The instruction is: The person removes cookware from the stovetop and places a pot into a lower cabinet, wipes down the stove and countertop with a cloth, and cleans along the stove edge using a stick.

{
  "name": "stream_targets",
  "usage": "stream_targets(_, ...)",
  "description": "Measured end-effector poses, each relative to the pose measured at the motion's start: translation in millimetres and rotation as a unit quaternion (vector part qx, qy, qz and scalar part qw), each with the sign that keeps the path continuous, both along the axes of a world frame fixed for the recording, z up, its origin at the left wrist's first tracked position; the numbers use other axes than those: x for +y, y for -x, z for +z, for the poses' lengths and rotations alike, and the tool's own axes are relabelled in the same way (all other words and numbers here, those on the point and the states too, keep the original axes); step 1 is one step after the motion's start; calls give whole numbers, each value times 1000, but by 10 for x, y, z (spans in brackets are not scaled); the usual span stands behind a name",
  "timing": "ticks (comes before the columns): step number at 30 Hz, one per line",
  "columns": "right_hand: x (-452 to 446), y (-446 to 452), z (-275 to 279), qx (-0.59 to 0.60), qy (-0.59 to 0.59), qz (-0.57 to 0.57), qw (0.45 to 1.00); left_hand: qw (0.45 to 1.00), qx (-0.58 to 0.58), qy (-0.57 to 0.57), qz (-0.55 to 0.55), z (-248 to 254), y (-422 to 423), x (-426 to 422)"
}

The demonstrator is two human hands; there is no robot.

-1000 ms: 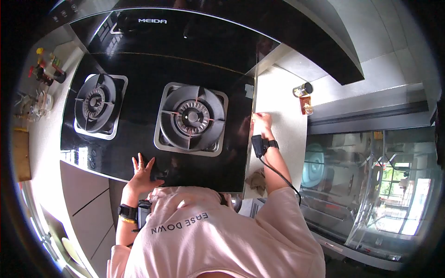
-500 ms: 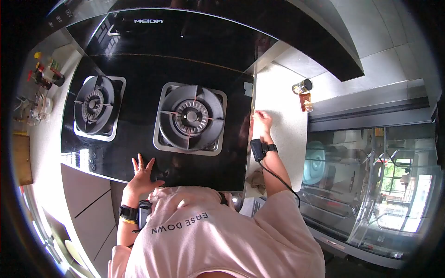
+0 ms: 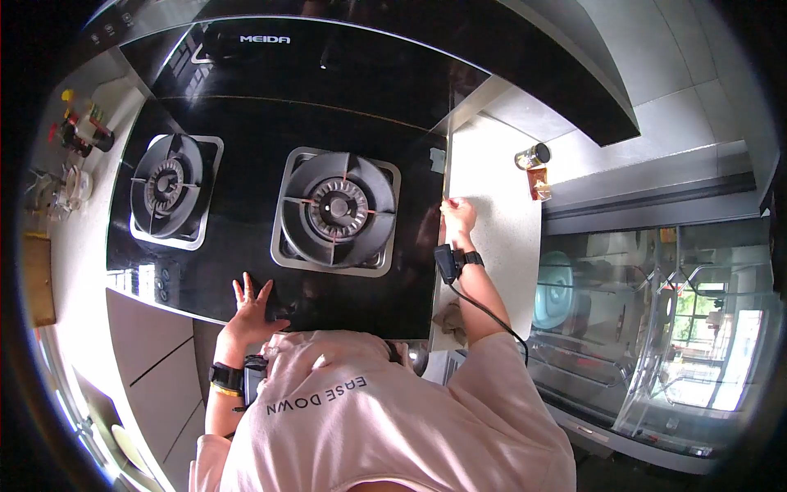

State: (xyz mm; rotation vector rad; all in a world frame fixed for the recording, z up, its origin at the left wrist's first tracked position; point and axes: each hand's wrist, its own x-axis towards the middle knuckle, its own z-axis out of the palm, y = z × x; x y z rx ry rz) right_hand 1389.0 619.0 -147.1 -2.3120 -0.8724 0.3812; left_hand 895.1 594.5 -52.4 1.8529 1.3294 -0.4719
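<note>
My left hand (image 3: pixel 254 316) rests at the front edge of the black glass gas stove (image 3: pixel 238 283), its fingers spread. At the stove's right edge, beside the white countertop (image 3: pixel 500 246), is my right hand (image 3: pixel 459 215). Its fingers are curled and pressed together against that edge, and whatever may be in them is hidden. The large burner (image 3: pixel 338 209) lies between my two hands. A second burner (image 3: pixel 166 187) is farther left. Near the right edge, above my right hand, a pale patch (image 3: pixel 438 160) shows on the glass.
A small dark-lidded jar (image 3: pixel 533 156) and a brown packet (image 3: pixel 539 184) stand on the right counter. A crumpled cloth (image 3: pixel 451 321) lies near my right forearm. Several bottles (image 3: pixel 86 135) are at the far left. The range hood (image 3: pixel 566 74) overhangs the back, and a glass-fronted cabinet (image 3: pixel 607 328) stands right.
My right hand has shifted slightly left along with its wrist, closer onto the stove's edge. My left hand stays in place.
</note>
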Motion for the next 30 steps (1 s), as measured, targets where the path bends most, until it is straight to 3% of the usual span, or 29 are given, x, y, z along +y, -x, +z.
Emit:
stream_targets(5,-105,66,-143,113,-213,29,970,1000,-2,-7,-5,-65,23,-5)
stream_targets(8,-94,111,-42,102,-211,10,972,1000,9,-4,-11,-66,10,-14)
stream_targets(14,33,28,86,-57,-65,17,996,1000,13,2,-10,-57,0,6)
stream_targets(24,533,-202,160,-73,30,22,997,1000,8,2,-2,-16,-11,3)
stream_targets(30,714,-301,203,-156,86,67,982,1000,-12,12,13,27,-13,14)
